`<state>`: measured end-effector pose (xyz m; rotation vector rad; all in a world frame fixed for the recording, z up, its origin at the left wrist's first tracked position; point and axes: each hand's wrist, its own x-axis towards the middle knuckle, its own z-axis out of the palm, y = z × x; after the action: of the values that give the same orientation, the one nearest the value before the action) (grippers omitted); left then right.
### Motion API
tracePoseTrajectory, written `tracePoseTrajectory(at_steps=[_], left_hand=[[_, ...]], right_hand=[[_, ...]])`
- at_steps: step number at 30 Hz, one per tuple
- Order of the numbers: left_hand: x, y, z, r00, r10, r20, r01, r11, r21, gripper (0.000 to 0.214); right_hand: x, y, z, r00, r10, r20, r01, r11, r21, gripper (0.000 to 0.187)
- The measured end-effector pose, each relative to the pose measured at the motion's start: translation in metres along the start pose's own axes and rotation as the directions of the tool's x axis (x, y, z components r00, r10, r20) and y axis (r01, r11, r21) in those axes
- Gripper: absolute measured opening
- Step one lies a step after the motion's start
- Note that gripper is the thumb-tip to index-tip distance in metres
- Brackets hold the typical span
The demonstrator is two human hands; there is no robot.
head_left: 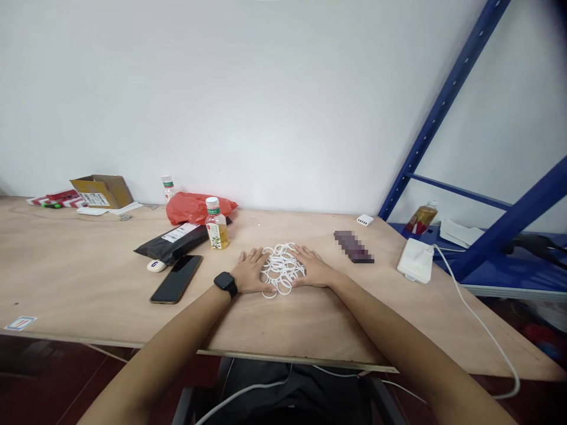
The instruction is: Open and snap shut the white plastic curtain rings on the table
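Observation:
A loose heap of white rings (283, 265) lies on the wooden table (301, 330) in front of me. My left hand (252, 271) rests against the heap's left side, fingers stretched out and thumb at its near edge. From the right, my right hand (312, 267) touches the heap with fingers extended. Both hands lie low on the tabletop and frame the rings between them; neither grips one that I can see. A black smartwatch (226, 283) is on my left wrist.
Left of the hands are a phone (176, 280), a drink bottle (216, 224), a black parcel (177, 242) and a red plastic bag (195, 206). To the right lie a pixelated dark object (353, 245) and a white power bank (415, 261) with a cable. Blue shelving (443, 94) stands far right.

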<state>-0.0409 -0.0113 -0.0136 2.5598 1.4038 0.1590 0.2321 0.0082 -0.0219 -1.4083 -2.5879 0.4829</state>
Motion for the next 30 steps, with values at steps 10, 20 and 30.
tracePoseTrajectory(at_steps=[10, 20, 30], left_hand=[[0.000, 0.007, -0.002, 0.994, 0.092, -0.063, -0.096, 0.994, -0.061, 0.119], [0.027, 0.019, 0.007, 0.997, 0.074, -0.007, -0.074, 0.997, -0.024, 0.124], [0.010, 0.004, -0.001, 0.998, 0.066, -0.013, -0.066, 0.998, -0.025, 0.124]], right_hand=[[-0.010, 0.007, -0.006, 0.998, -0.025, -0.061, 0.027, 0.999, 0.039, 0.115], [0.020, 0.001, 0.001, 0.998, 0.065, -0.015, -0.064, 0.997, 0.035, 0.084], [0.006, 0.014, -0.011, 0.995, 0.046, -0.086, -0.042, 0.998, 0.044, 0.095]])
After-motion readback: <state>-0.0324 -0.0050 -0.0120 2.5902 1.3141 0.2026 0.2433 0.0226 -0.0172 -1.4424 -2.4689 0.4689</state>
